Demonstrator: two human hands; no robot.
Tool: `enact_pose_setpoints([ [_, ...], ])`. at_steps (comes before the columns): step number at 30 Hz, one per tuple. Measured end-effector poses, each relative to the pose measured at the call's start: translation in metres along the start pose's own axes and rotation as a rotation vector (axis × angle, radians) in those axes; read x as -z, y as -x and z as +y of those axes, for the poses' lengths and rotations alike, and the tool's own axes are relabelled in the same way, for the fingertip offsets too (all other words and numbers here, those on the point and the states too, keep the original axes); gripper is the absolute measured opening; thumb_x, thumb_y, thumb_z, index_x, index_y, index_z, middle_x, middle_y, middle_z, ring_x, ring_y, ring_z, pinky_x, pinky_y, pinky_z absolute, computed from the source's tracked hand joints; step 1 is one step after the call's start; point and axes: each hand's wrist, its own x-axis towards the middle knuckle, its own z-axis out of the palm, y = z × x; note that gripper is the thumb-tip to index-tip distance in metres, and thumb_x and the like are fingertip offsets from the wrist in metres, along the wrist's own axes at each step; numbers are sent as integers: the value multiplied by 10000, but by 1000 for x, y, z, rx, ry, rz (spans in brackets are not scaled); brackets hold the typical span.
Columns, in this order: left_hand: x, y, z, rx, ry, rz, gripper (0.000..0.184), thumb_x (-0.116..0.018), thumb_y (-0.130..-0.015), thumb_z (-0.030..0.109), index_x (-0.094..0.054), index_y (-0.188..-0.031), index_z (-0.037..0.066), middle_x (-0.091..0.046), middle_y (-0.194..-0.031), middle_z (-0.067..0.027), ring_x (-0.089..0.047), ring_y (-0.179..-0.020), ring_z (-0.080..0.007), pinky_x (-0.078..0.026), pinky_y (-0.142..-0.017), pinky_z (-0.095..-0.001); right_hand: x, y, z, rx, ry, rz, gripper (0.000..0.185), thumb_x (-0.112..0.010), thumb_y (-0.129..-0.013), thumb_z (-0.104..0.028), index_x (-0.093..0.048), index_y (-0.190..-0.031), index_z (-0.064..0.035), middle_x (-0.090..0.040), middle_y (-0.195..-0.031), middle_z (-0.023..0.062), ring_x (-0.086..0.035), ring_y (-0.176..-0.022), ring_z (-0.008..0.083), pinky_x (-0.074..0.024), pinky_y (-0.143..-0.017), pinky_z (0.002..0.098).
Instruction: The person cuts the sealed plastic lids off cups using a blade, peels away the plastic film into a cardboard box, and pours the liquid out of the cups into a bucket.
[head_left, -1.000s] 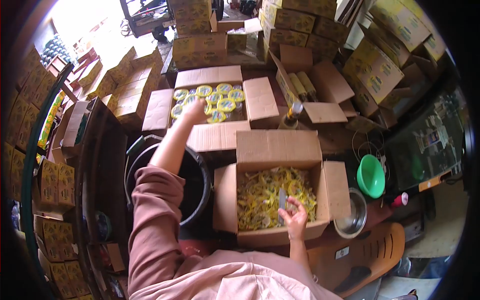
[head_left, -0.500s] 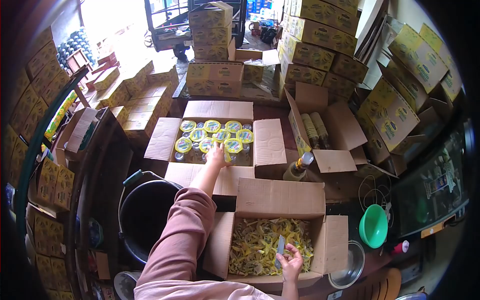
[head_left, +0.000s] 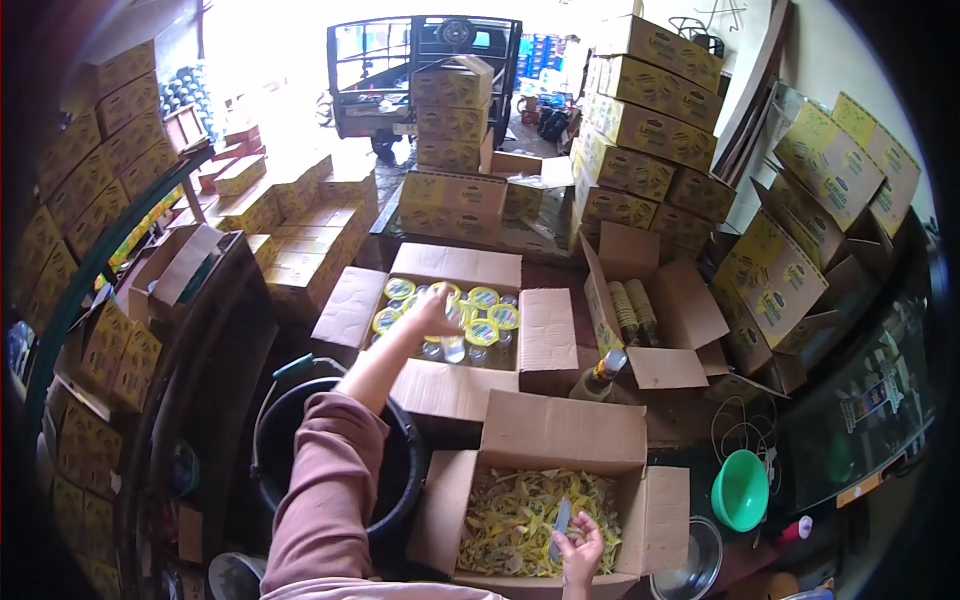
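My left hand (head_left: 432,312) is over an open cardboard box (head_left: 455,262) of clear containers with round yellow-rimmed lids (head_left: 483,332). Its fingers are around or just above one lid; blur and overlap hide whether they grip it. A clear container (head_left: 453,348) shows directly under this hand. My right hand (head_left: 580,548) is closed on a flat grey blade-like strip (head_left: 560,528), held upright between thumb and fingers. That hand is above a nearer cardboard box (head_left: 562,432), which holds a heap of yellow and clear plastic scraps (head_left: 510,515).
Left of the near box stands a black bucket (head_left: 408,470). Behind that box is a bottle (head_left: 598,378). A green bowl (head_left: 740,490) and a metal bowl (head_left: 690,560) are at right. Another open carton (head_left: 690,305) holds stacked cups (head_left: 635,312). Stacked printed cartons (head_left: 655,90) rise behind.
The view has tilted up, so the boxes appear lower. My left hand has moved farther into the container box. My right hand still holds the grey strip over the scraps.
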Motion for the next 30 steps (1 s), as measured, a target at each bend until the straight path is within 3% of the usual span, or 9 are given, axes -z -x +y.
enact_pose_setpoints([
  [4, 106, 41, 14, -131, 196, 112, 815, -757, -622, 196, -302, -1280, 39, -530, -1097, -146, -506, -1036, -245, -431, -860, -384, -5, 14, -7, 46, 35, -42, 560, -694, -633, 79, -462, -1139, 16, -500, -1052, 101, -531, -678, 94, -474, -622, 213],
  [8, 169, 123, 56, -478, 1102, 456, 705, -587, -774, 40, -192, -1357, 66, -444, -1225, -148, -466, -1098, -257, -386, -958, -387, -12, 39, -13, 34, -32, -106, 523, -670, -672, 78, -459, -1146, 13, -495, -1065, 99, -559, -723, 112, -501, -649, 234],
  [10, 156, 172, 67, -234, 1726, 662, 657, -596, -777, 150, -253, -1324, 28, -415, -1251, -181, -459, -1129, -291, -383, -965, -427, -14, 47, -11, 67, -15, -160, 512, -669, -681, 77, -465, -1145, 13, -493, -1068, 99, -561, -726, 110, -497, -663, 229],
  [12, 137, 227, 80, -234, 2286, 264, 625, -596, -768, 240, -311, -1269, -1, -430, -1207, -201, -482, -1087, -294, -387, -964, -431, -20, 57, -10, 33, -34, -188, 507, -676, -681, 71, -471, -1141, 15, -493, -1069, 97, -550, -708, 97, -491, -683, 220],
  [13, 132, 250, 99, 188, 2530, 388, 568, -581, -767, 293, -373, -1198, -12, -460, -1139, -213, -503, -1044, -300, -421, -932, -408, -25, 64, -14, 34, -35, -202, 515, -676, -677, 82, -470, -1144, 14, -494, -1072, 94, -542, -703, 85, -485, -693, 213],
  [16, 103, 301, 68, 144, 2365, 376, 465, -564, -794, 293, -440, -1135, 4, -541, -1030, -149, -561, -949, -216, -498, -809, -356, -35, 79, -25, 86, -41, -288, 521, -668, -681, 102, -461, -1151, 16, -502, -1086, 103, -541, -716, 77, -481, -689, 207],
  [19, 102, 332, 61, 347, 1735, 727, 455, -539, -836, 269, -409, -1196, 22, -557, -1041, -120, -584, -881, -192, -500, -773, -329, -42, 87, -25, 106, -8, -305, 523, -664, -692, 94, -454, -1165, 17, -526, -1056, 100, -551, -726, 85, -487, -707, 210],
  [23, 92, 346, 58, 231, 1016, 696, 837, -722, -619, -52, -250, -1307, 24, -533, -1038, -110, -561, -933, -169, -470, -830, -288, -64, 90, -16, 14, -119, -327, 538, -669, -704, 74, -461, -1192, -13, -580, -916, 67, -574, -766, 103, -497, -738, 216],
  [30, 44, 353, 46, 103, 984, 510, 790, -738, -525, -79, -333, -1193, 37, -505, -1039, -93, -535, -970, -168, -444, -872, -274, -125, 86, -49, 201, 114, -595, 383, -651, -736, 42, -569, -1098, -54, -593, -752, 4, -556, -670, 56, -472, -660, 206],
])
